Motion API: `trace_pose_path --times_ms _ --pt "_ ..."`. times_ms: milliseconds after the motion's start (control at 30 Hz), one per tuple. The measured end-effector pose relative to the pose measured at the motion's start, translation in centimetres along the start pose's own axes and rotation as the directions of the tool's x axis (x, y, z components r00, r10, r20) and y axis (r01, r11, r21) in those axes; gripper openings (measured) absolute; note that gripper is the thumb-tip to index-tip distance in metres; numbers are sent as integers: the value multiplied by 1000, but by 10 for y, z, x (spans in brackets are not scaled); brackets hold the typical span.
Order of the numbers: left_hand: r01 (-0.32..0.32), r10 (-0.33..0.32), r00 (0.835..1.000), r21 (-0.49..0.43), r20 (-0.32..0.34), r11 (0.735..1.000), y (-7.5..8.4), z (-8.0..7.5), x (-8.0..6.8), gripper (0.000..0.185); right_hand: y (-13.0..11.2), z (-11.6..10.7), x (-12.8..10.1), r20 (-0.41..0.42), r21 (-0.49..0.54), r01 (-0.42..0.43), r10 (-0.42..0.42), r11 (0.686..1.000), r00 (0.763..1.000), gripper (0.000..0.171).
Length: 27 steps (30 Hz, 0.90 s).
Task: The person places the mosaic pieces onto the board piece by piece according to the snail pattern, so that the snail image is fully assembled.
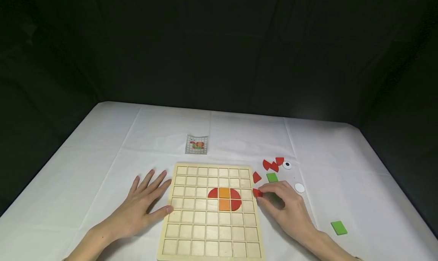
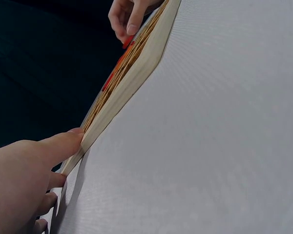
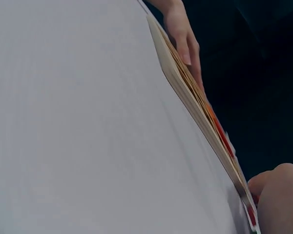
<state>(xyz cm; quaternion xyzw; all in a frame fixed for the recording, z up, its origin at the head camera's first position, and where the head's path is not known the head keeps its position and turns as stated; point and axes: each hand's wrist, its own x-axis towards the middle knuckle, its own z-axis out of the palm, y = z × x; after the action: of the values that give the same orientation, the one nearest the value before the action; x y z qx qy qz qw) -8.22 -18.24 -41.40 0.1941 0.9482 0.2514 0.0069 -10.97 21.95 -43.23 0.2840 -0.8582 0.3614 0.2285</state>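
Observation:
A wooden grid board [image 1: 191,234] lies flat on the white table. Near its middle sit two orange squares [image 1: 224,198] flanked by red quarter-round pieces [image 1: 235,199]. My left hand [image 1: 145,200] rests flat beside the board's left edge, fingers spread, thumb touching the frame [image 2: 117,97]. My right hand [image 1: 278,202] is at the board's right edge and pinches a small red piece [image 1: 257,193] between its fingertips. In the left wrist view that hand [image 2: 129,19] shows at the board's far side with the red piece [image 2: 128,41]. The board's edge [image 3: 195,107] runs across the right wrist view.
Loose pieces lie right of the board: red shapes [image 1: 272,164], a green rectangle [image 1: 272,177], a round eye piece [image 1: 287,164], a white disc [image 1: 299,188] and another green rectangle [image 1: 338,227]. A small pattern card [image 1: 196,144] lies behind the board. Dark curtains surround the table.

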Motion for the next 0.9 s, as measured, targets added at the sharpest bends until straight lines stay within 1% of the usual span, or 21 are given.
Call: trace_pose_path --times_ms 100,200,300,433,533,600,767,833,900 --pt "2 -2 1000 -2 2 1000 0 0 0 72 -7 8 1 -3 60 57 -57 997 998 38" --pt "0 0 1000 2 2 1000 0 -1 0 72 -13 16 3 -7 119 123 -123 985 992 39" --pt "-5 5 1000 7 -2 1000 0 -1 0 72 -20 24 5 8 166 152 -156 974 988 39" --pt "-9 9 1000 15 -5 1000 -1 -1 0 72 -28 33 8 19 200 189 -196 961 980 36" --pt "-5 5 1000 16 -1 1000 -1 -1 1 72 -33 39 12 28 199 212 -222 957 975 31" --pt "-1 1 1000 13 2 1000 -1 -2 1 73 -36 43 15 38 191 212 -223 958 974 28" --pt "0 0 1000 4 3 1000 -1 -3 2 73 -41 52 22 79 182 160 -176 970 981 24" --pt "0 0 1000 -1 5 1000 -1 -2 2 73 -44 55 24 90 192 150 -169 970 981 23" --pt "0 0 1000 -7 6 1000 0 -1 1 72 -46 58 24 92 206 160 -182 966 979 23"
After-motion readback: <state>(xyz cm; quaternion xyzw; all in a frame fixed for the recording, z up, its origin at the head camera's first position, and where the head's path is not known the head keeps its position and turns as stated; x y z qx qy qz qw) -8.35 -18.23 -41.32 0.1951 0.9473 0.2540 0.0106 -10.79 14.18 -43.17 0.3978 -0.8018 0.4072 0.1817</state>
